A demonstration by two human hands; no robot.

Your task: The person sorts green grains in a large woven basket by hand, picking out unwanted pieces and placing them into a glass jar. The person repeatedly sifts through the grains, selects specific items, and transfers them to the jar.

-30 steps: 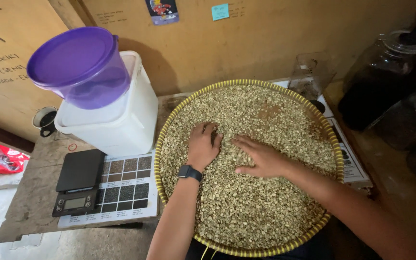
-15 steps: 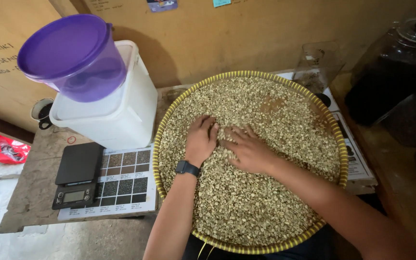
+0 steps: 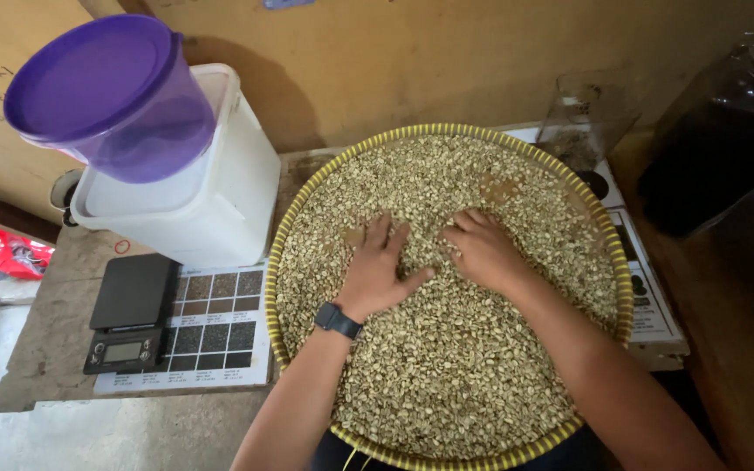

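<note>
Head view, looking down. A large round woven tray with a yellow-and-dark banded rim (image 3: 283,228) rests on the rough grey-brown surface (image 3: 54,349) and overhangs its near edge toward the person. The tray is covered almost wall to wall by a shallow layer of pale greenish-beige beans (image 3: 447,384).

The left hand (image 3: 377,275) lies flat on the beans, palm down, fingers spread and pointing away from the body toward the wall; it grips nothing. A black wristwatch (image 3: 337,320) sits on its wrist. The right hand (image 3: 482,249) lies just beside it, also palm down and loosely open, fingers slightly curled into the layer and angled toward the left hand; whether any beans are pinched beneath it cannot be told. Both hands touch the beans near the tray's centre, slightly toward the far half.

The bean layer has no single long axis: it spreads round the hands on every side, with the widest stretch lying nearer the body, between the forearms. Single beans are small ovals lying in all directions. Neither hand is clearly nearer the bulk.

Left of the tray: a white rectangular plastic bin (image 3: 211,201) with a purple translucent lidded tub (image 3: 106,96) tilted on it, a small black digital scale (image 3: 128,314), and a printed chart of dark squares (image 3: 220,327). A clear beaker (image 3: 586,113) stands beyond the far right rim.
</note>
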